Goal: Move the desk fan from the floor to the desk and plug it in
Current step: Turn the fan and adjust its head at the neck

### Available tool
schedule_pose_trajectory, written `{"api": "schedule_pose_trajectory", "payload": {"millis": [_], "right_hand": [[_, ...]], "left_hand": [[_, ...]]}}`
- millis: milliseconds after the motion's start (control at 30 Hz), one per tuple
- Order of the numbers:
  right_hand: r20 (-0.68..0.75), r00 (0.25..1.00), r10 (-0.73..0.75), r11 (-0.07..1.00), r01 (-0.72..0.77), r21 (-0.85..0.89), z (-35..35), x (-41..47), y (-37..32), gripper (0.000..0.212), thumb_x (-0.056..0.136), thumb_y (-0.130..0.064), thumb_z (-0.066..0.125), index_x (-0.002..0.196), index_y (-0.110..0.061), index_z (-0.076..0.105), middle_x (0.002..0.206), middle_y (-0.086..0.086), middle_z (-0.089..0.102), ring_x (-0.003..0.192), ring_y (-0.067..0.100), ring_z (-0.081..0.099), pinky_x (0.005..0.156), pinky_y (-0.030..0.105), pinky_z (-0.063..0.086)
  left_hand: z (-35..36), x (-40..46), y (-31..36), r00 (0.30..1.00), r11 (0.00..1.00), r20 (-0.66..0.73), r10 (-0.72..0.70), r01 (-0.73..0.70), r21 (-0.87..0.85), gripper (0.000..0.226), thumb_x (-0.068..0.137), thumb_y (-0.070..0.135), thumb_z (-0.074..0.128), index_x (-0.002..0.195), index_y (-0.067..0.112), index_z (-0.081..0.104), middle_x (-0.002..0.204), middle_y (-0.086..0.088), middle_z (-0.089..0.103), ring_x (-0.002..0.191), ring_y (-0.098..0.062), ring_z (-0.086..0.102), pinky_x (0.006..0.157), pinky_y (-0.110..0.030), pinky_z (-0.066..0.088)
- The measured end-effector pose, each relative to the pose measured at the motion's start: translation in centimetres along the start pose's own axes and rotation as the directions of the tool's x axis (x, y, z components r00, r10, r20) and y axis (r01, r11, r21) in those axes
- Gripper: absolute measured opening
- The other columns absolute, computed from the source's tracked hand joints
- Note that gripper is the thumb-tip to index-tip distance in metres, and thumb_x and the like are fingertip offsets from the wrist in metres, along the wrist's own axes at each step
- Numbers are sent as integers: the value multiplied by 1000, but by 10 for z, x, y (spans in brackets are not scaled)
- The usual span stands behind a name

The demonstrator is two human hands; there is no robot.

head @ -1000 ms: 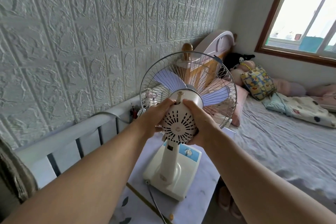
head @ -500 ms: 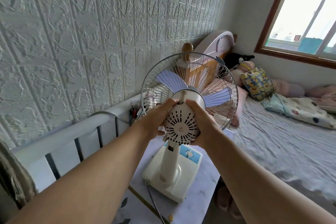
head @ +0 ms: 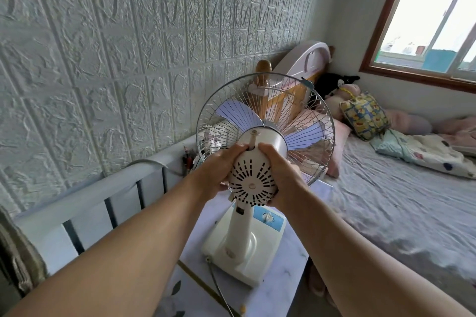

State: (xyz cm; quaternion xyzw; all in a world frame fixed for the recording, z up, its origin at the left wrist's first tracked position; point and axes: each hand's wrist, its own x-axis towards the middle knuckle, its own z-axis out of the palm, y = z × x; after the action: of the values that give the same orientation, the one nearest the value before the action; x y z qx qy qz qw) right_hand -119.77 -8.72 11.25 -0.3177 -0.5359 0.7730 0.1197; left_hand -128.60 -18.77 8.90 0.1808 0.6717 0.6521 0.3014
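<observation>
The cream desk fan [head: 253, 183] stands on the white marbled desk [head: 288, 288], its square base [head: 244, 247] with a blue control panel resting on the top. Its wire cage and pale blue blades face away from me toward the bed. My left hand [head: 219, 170] grips the left side of the round vented motor housing. My right hand [head: 280, 177] grips the right side. The grey power cord [head: 219, 288] leaves the base's near corner and trails toward me across the desk. The plug is out of view.
A grey railing [head: 85, 195] and textured white wall run along the left. A pen holder [head: 189, 162] sits behind the fan. The bed [head: 401, 203] with pillows and plush toys fills the right. A window [head: 432, 15] is at the upper right.
The fan head has tilted slightly upward and to the right between both hands. The base has stayed in place on the desk.
</observation>
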Motion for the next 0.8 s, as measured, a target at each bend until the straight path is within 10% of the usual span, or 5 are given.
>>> {"api": "schedule_pose_trajectory", "payload": {"millis": [400, 800], "right_hand": [[-3, 997, -77, 997, 77, 0, 4, -14, 9, 92, 45, -42, 78, 122, -1, 51, 108, 27, 66, 94, 41, 68, 82, 61, 53], [74, 997, -2, 1000, 4, -27, -5, -10, 2, 74, 68, -41, 73, 127, -3, 49, 114, 26, 65, 102, 41, 65, 91, 60, 49]], "left_hand": [[0, -17, -4, 996, 997, 55, 71, -70, -27, 30, 86, 48, 48, 76, 22, 60, 72, -3, 64, 77, -23, 56, 71, -35, 46], [5, -18, 2, 1000, 1000, -12, -7, 6, -30, 30, 83, 53, 54, 73, 27, 64, 61, 8, 69, 76, -16, 60, 85, -40, 48]]}}
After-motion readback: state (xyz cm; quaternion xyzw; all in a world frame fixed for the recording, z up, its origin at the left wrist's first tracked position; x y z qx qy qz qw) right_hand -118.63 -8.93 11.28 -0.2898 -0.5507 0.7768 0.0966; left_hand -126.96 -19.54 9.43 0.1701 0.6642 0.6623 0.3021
